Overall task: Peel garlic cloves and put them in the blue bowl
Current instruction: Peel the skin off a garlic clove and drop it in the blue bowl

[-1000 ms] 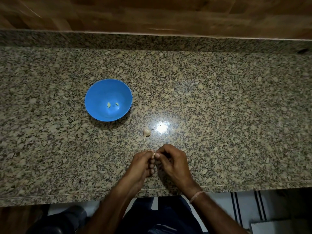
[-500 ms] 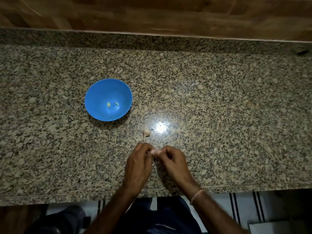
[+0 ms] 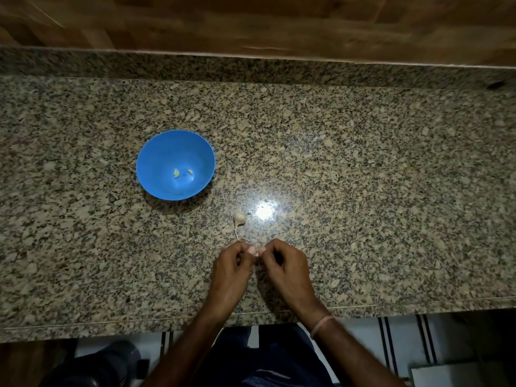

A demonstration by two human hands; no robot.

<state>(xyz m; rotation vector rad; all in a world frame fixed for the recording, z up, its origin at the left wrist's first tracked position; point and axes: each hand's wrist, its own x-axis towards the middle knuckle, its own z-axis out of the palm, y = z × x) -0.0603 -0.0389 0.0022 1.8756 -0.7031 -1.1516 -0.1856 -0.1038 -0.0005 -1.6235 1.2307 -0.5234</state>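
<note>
Obs., standing at the counter.

Both hands are over the near edge of the speckled granite countertop (image 3: 363, 191), knuckles up, fingertips meeting. The left hand (image 3: 230, 270) and right hand (image 3: 284, 270) each have fingers curled inward, and together they pinch a garlic clove (image 3: 256, 254) between thumb tips and forefingers. Only a small pale sliver of it shows between the nails; the rest is hidden by the fingers, so I cannot tell how much skin is on it. It is held just above the stone, close to the person's body.

Garlic bulb (image 3: 239, 219): small, off-white, papery, with a thin dry stalk trailing toward the hands. It lies on the counter just beyond the fingertips, not touching them. A bright light glare (image 3: 264, 211) sits on the stone right beside it.

Blue bowl (image 3: 156, 152): round, plastic-looking, upright, farther back and to the left of the bulb, well apart from the hands. Inside, near the bottom, lie two peeled cloves (image 3: 176, 173), pale yellow-green, crescent-shaped, near each other but not touching.

A thin pinkish band (image 3: 321, 325) is on the right wrist. A wood-grain wall (image 3: 251, 20) is behind the granite upstand.
</note>
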